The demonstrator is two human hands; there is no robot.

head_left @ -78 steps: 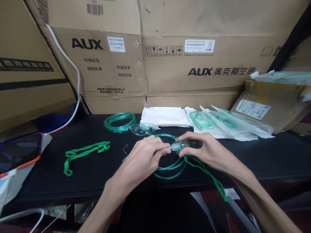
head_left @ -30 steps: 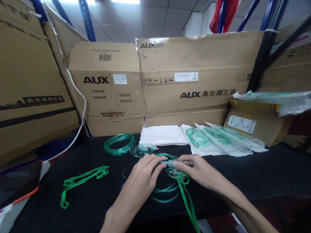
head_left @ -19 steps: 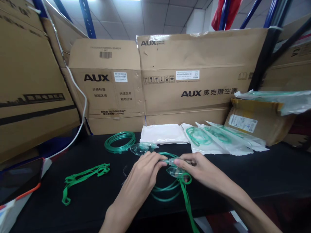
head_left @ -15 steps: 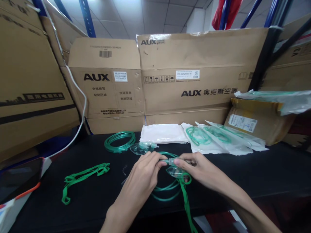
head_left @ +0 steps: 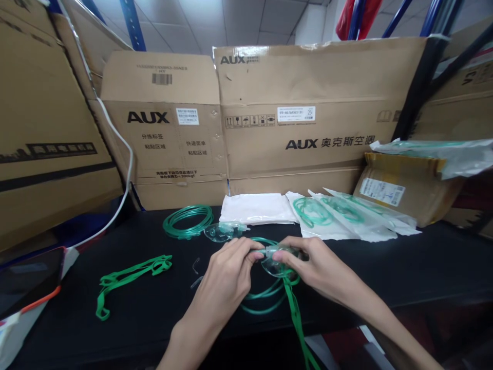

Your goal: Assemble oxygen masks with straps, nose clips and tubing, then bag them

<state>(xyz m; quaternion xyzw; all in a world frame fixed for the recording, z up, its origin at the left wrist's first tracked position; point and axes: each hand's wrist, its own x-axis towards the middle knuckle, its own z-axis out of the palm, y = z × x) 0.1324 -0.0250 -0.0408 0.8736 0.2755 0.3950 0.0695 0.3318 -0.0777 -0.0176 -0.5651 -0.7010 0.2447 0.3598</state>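
Pinching green tubing [head_left: 261, 251], left grip [head_left: 231, 264] sits beside the clear mask [head_left: 272, 267], which right grip [head_left: 314, 261] clasps, seemingly near its connector [head_left: 270, 250].

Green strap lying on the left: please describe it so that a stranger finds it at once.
Look at the left part of the black table. Between the orange-edged screen and the left hand lies a loosely folded green strap. The other strap hangs below the right hand; this one lies clear of both hands.
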